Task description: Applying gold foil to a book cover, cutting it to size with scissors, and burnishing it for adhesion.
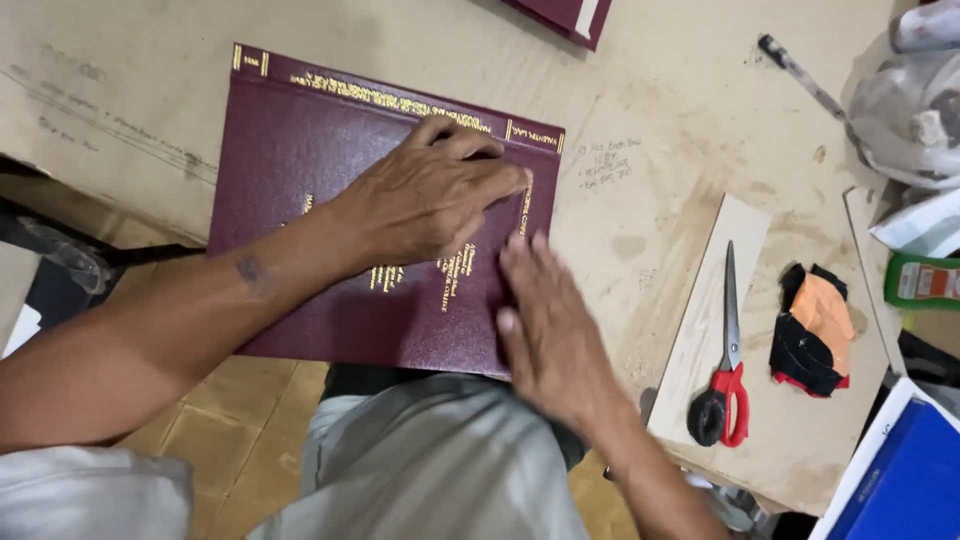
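Two bare hands press flat on a maroon hardcover book (330, 210) w/ gold lettering, lying closed on a brown cardboard-covered worktable (650, 130). The book sits at the table's near-left part, its bottom edge overhanging the near edge above the person's lap. Its spine, w/ gold stamping, runs along the far side, so the long axis goes left-right, tilted a bit down toward the right.

Left hand (425, 195) reaches across the cover from the left, fingers bent, tips pushing at the far-right corner near the spine; it grasps nothing. Right hand (550, 325) lies palm-down, fingers straight, along the book's right edge near the near-right corner, also holding nothing, just pressing. Both hands touch the cover; the left is nearer the spine, the right nearer the table's near edge.

Rest of the table, right side: red-handled scissors (728, 370) on a pale board (700, 300), well apart from the book; an orange-and-black rag (815, 330) beside it; a pen (800, 75) toward the far-right corner; a blue folder (900, 470) at the near-right corner. Second maroon book (565, 15) pokes in at the far edge.
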